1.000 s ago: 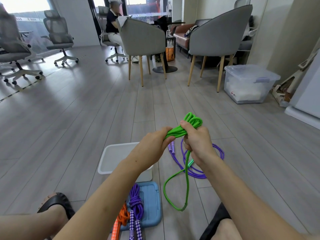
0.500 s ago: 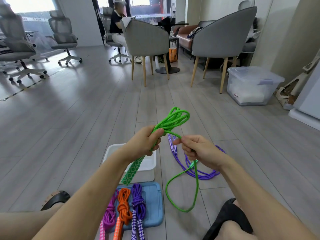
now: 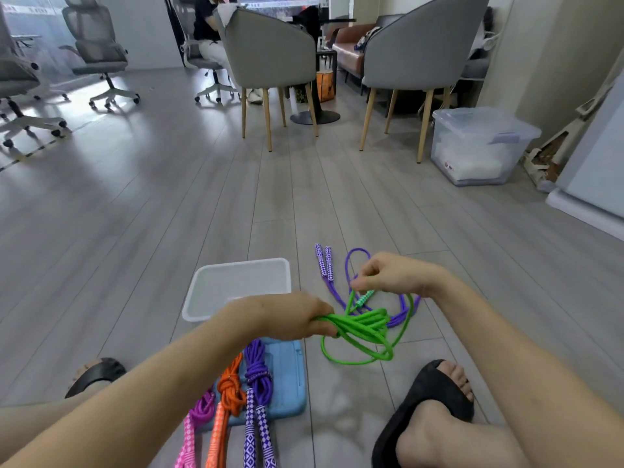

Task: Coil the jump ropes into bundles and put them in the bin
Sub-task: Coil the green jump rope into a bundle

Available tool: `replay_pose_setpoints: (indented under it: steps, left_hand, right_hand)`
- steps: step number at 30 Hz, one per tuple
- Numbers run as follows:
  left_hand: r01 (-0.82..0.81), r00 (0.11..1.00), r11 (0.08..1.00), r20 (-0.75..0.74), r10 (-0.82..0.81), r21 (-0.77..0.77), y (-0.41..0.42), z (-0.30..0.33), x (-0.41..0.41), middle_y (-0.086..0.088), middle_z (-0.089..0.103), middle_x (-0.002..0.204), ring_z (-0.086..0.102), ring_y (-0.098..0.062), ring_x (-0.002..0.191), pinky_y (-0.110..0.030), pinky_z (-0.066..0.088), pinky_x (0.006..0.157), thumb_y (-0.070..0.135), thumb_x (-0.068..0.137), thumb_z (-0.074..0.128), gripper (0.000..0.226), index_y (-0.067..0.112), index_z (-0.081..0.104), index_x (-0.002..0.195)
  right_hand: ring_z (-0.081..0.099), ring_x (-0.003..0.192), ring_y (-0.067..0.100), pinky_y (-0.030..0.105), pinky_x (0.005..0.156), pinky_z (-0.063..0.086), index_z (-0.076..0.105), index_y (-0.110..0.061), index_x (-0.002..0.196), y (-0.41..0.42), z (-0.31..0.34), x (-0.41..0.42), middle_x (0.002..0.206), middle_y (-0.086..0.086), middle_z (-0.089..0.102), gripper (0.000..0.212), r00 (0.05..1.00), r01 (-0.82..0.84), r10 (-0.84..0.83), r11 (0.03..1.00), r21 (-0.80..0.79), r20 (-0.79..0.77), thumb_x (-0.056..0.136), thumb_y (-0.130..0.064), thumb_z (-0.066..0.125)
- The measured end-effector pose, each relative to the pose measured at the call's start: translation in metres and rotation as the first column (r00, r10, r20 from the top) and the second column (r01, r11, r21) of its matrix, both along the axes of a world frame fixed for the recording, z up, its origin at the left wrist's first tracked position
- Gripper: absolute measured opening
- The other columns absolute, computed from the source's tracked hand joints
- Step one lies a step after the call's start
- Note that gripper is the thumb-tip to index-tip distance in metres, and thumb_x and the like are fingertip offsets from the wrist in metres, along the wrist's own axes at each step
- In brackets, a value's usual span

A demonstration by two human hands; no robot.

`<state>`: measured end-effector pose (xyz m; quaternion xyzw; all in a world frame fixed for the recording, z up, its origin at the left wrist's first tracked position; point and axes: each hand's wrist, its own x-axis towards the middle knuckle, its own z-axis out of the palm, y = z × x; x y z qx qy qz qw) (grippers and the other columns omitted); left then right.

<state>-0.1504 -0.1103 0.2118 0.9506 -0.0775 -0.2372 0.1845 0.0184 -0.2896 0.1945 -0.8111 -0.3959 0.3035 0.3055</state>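
Note:
My left hand grips a folded bundle of the green jump rope, held sideways low over the floor. My right hand pinches a loose strand of the same green rope near its patterned end, just above the bundle. A slack green loop hangs down to the floor. The white bin stands behind my left hand. A loose purple jump rope lies on the floor under my right hand. Purple, orange and pink coiled ropes lie on a blue lid.
My feet in black sandals rest on the wooden floor at either side. Grey chairs, a clear lidded storage box and office chairs stand farther back, with a seated person behind them.
Both hands have dropped lower. My left hand turned the green bundle from upright to sideways, and my right hand moved apart from it, pulling a strand out.

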Motion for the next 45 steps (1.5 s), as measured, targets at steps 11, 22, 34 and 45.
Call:
replay_pose_setpoints:
  steps: [11, 22, 34, 45]
  left_hand:
    - [-0.587, 0.700, 0.655, 0.107, 0.706, -0.477, 0.031, -0.022, 0.016, -0.004, 0.046, 0.066, 0.043, -0.012, 0.043, -0.020, 0.032, 0.041, 0.033, 0.106, 0.048, 0.026, 0.014, 0.060, 0.093]
    - [-0.312, 0.868, 0.501, -0.028, 0.495, -0.807, 0.027, 0.041, -0.004, 0.000, 0.042, 0.071, 0.036, -0.012, 0.056, -0.018, 0.020, 0.043, 0.033, 0.111, 0.039, 0.042, -0.007, 0.050, 0.112]
    - [-0.022, 0.999, 1.000, -0.032, 0.022, 0.009, -0.007, 0.009, -0.006, 0.002, 0.057, 0.077, 0.053, -0.016, 0.069, -0.028, 0.039, 0.068, 0.042, 0.105, 0.051, 0.032, 0.015, 0.066, 0.100]
    - [-0.616, 0.666, 0.634, 0.121, 0.736, -0.467, 0.028, -0.015, 0.009, -0.009, 0.055, 0.073, 0.052, -0.020, 0.051, -0.022, 0.033, 0.042, 0.040, 0.105, 0.046, 0.035, 0.010, 0.059, 0.093]
  right_hand:
    - [0.053, 0.064, 0.011, 0.034, 0.064, 0.046, 0.071, -0.018, 0.082, 0.053, 0.004, -0.065, 0.064, -0.007, 0.057, 0.023, 0.922, 0.230, -0.318, 0.908, 0.349, 0.220, 0.099, -0.028, 0.060]
    - [0.021, 0.051, 0.010, 0.021, 0.048, 0.020, 0.066, -0.013, 0.086, 0.027, -0.008, -0.041, 0.063, 0.001, 0.030, 0.034, 0.823, 0.246, 0.125, 0.801, 0.546, -0.554, 0.091, -0.046, 0.071]
    - [0.050, 0.060, 0.005, 0.027, 0.060, 0.041, 0.076, -0.021, 0.078, 0.012, 0.017, -0.034, 0.064, -0.008, 0.061, 0.022, 0.972, -0.117, 0.140, 0.985, -0.126, 0.190, 0.089, -0.041, 0.076]
    - [0.064, 0.069, 0.016, 0.035, 0.069, 0.051, 0.068, -0.020, 0.080, 0.051, -0.007, -0.065, 0.069, -0.006, 0.068, 0.020, 0.929, 0.286, -0.355, 0.872, 0.398, 0.109, 0.097, -0.028, 0.064]
